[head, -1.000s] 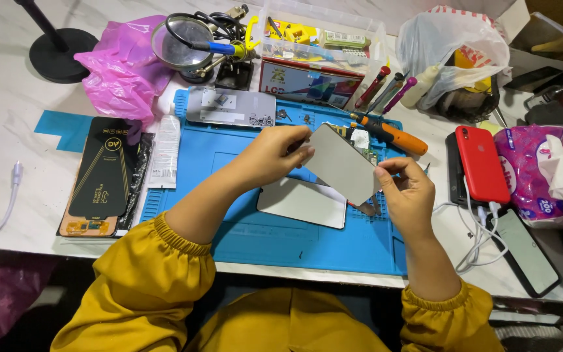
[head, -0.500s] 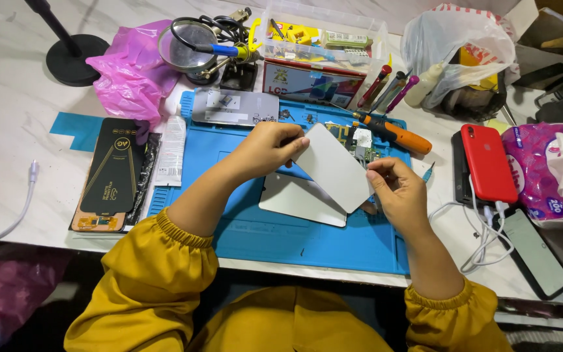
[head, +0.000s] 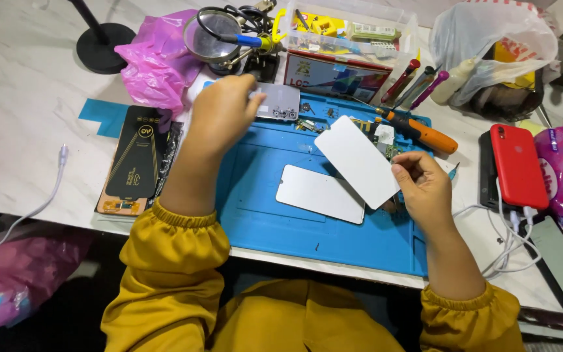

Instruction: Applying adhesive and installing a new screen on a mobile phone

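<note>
My right hand (head: 425, 189) pinches the lower right corner of a white rectangular panel (head: 357, 160) and holds it tilted above the blue work mat (head: 262, 215). A second white panel (head: 320, 193) lies flat on the mat beneath it. My left hand (head: 223, 116) reaches to the mat's far left edge, fingers curled over a grey phone frame (head: 280, 102); whether it grips the frame is hidden. Small circuit parts (head: 376, 133) lie behind the raised panel.
An orange-handled screwdriver (head: 421, 133) lies at the mat's far right. A red phone (head: 518, 165), cables and a dark phone (head: 562, 261) sit right. A black screen package (head: 139, 153), pink bag (head: 154, 65), magnifier (head: 203, 38) and parts box (head: 340, 29) sit left and behind.
My left hand let go of the white panel and moved left and back to the grey phone frame. My right hand keeps holding the panel alone.
</note>
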